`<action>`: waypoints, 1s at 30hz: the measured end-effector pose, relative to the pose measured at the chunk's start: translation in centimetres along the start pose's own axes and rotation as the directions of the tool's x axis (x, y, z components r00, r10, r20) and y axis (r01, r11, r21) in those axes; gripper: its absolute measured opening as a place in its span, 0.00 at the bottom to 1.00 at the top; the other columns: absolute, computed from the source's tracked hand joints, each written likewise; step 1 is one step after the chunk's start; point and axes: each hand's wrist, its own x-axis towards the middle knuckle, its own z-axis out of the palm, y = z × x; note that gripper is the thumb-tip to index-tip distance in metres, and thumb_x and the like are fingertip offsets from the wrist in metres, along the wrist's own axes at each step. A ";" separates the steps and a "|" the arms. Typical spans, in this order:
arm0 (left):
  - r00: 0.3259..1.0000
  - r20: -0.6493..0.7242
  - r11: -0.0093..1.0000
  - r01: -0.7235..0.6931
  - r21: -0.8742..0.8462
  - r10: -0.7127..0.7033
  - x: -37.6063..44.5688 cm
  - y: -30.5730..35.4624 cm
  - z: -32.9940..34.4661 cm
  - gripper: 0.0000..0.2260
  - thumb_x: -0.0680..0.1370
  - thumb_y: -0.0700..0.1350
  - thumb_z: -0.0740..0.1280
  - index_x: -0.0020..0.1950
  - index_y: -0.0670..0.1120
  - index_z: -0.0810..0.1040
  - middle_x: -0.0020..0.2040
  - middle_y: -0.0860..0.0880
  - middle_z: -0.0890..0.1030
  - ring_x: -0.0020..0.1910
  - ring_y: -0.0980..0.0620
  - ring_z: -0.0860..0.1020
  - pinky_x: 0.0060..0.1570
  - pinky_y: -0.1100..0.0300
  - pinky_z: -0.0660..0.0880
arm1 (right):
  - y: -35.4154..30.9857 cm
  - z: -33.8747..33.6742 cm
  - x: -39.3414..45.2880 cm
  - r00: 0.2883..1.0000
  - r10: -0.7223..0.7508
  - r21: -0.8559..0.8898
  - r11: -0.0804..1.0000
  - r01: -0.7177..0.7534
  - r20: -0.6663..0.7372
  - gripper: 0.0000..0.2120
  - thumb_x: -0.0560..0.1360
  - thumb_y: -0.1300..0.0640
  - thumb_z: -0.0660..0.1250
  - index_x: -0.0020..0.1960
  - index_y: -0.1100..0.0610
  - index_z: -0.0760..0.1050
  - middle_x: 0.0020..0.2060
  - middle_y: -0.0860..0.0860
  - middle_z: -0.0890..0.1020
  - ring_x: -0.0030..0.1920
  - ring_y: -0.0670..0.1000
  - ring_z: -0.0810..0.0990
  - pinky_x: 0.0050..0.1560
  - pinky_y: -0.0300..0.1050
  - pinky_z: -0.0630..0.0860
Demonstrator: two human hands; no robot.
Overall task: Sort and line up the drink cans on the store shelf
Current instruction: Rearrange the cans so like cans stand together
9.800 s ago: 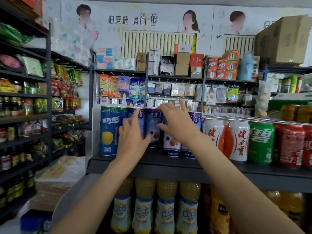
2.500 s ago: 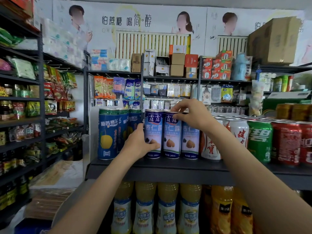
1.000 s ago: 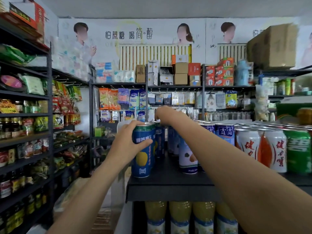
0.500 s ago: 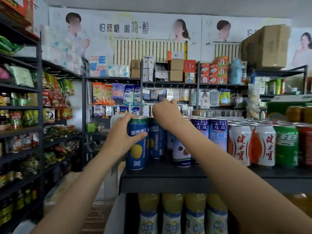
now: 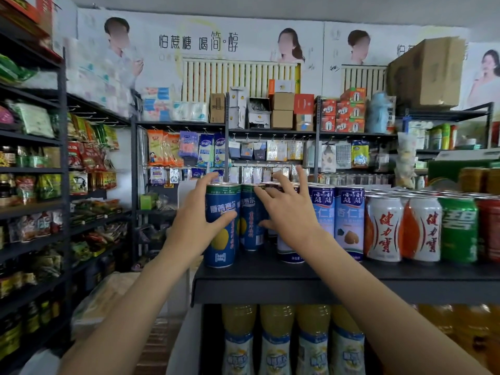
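A row of drink cans stands on the dark shelf [image 5: 270,290]. At its left end is a tall dark blue can with a yellow pear [image 5: 221,239]; my left hand [image 5: 193,226] grips it, thumb across the front and fingers round the far side. A second dark blue can [image 5: 250,228] stands just behind it. My right hand [image 5: 289,212] has spread, straight fingers touching that can's top and side. To the right stand light blue almond cans [image 5: 349,223], white and orange cans [image 5: 384,228], a green can [image 5: 458,228] and a red can [image 5: 489,228].
Yellow drink bottles [image 5: 273,334] fill the shelf below. A snack rack [image 5: 32,185] lines the aisle on the left. Hanging packets and boxes [image 5: 281,109] fill the back shelving. A large carton [image 5: 427,71] and gold cans [image 5: 473,180] sit at the upper right.
My right hand has come forward from the can tops further back and now spreads over the second dark blue can. My left hand keeps its hold on the front blue can.
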 end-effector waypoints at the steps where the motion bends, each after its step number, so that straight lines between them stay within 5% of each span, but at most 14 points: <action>1: 1.000 0.000 1.000 0.009 -0.002 -0.009 -0.3 0.1 0.1 0.35 0.72 0.47 0.71 0.73 0.56 0.55 0.66 0.52 0.68 0.57 0.59 0.69 0.55 0.60 0.69 | -0.1 0.2 -0.2 1.000 0.000 0.003 1.000 0.000 -0.021 0.31 0.74 0.45 0.66 0.72 0.54 0.61 0.65 0.53 0.73 0.73 0.57 0.55 0.65 0.64 0.29; 4: 0.996 0.066 0.997 0.069 -0.026 -0.067 -1.1 -0.2 0.2 0.42 0.72 0.43 0.72 0.75 0.57 0.47 0.70 0.51 0.66 0.56 0.60 0.70 0.53 0.61 0.69 | -0.5 0.5 -1.0 0.983 0.041 0.032 0.999 -0.036 -0.182 0.21 0.65 0.49 0.76 0.55 0.54 0.79 0.56 0.52 0.80 0.66 0.58 0.70 0.69 0.66 0.42; 6: 0.993 0.105 0.998 0.061 0.012 -0.062 -1.3 -0.3 0.3 0.44 0.71 0.44 0.73 0.75 0.58 0.45 0.69 0.52 0.68 0.56 0.59 0.71 0.54 0.60 0.71 | -1.0 1.2 -2.2 0.930 0.090 0.211 0.977 -0.014 -0.356 0.18 0.61 0.52 0.79 0.48 0.56 0.81 0.49 0.52 0.82 0.58 0.58 0.77 0.69 0.64 0.56; 8: 0.993 0.105 0.999 0.051 -0.005 -0.050 -1.2 -0.1 0.6 0.45 0.69 0.45 0.75 0.75 0.59 0.47 0.67 0.52 0.70 0.59 0.57 0.72 0.59 0.55 0.72 | -2.4 1.4 -4.0 0.918 0.139 0.466 0.883 0.054 -0.371 0.23 0.64 0.52 0.77 0.56 0.58 0.78 0.52 0.52 0.81 0.57 0.56 0.76 0.63 0.54 0.68; 11: 0.994 0.101 0.999 0.037 -0.001 -0.037 -0.7 0.5 2.2 0.45 0.67 0.47 0.76 0.74 0.59 0.50 0.64 0.50 0.71 0.60 0.51 0.73 0.59 0.48 0.73 | -4.7 1.5 -6.5 0.974 0.194 0.727 0.685 -0.049 -0.118 0.33 0.71 0.49 0.70 0.72 0.53 0.61 0.64 0.47 0.70 0.63 0.47 0.67 0.60 0.35 0.63; 17: 0.996 0.014 0.970 -0.092 0.225 0.091 -0.3 1.4 3.1 0.36 0.72 0.53 0.70 0.75 0.55 0.54 0.63 0.49 0.66 0.63 0.50 0.65 0.62 0.56 0.66 | -5.7 1.6 -6.5 0.904 0.424 0.695 0.667 -0.267 -0.059 0.32 0.72 0.51 0.70 0.71 0.53 0.58 0.63 0.49 0.67 0.63 0.49 0.67 0.49 0.42 0.73; 20: 0.986 -0.151 0.982 0.093 0.162 -0.068 0.0 0.2 2.3 0.34 0.73 0.49 0.70 0.74 0.48 0.57 0.66 0.46 0.66 0.65 0.48 0.65 0.64 0.55 0.64 | -5.7 1.5 -6.2 0.897 0.443 0.658 0.673 -0.337 0.007 0.29 0.73 0.50 0.69 0.67 0.53 0.59 0.62 0.49 0.68 0.59 0.50 0.72 0.44 0.42 0.72; 25: 0.875 0.118 0.883 0.468 0.046 -0.470 0.3 -1.7 2.7 0.42 0.71 0.46 0.73 0.75 0.42 0.48 0.70 0.40 0.66 0.67 0.42 0.68 0.63 0.49 0.68 | -5.9 1.4 -6.2 0.869 0.485 0.621 0.654 -0.432 0.093 0.21 0.74 0.46 0.67 0.59 0.54 0.62 0.54 0.49 0.75 0.51 0.52 0.77 0.37 0.42 0.67; 30: 0.847 0.167 0.862 0.506 0.044 -0.505 0.7 -1.9 3.1 0.39 0.70 0.43 0.74 0.72 0.40 0.54 0.66 0.42 0.71 0.64 0.42 0.71 0.62 0.47 0.69 | -6.0 1.0 -5.9 0.844 0.490 0.554 0.650 -0.521 0.218 0.19 0.74 0.43 0.65 0.52 0.56 0.65 0.47 0.53 0.79 0.46 0.54 0.79 0.35 0.44 0.68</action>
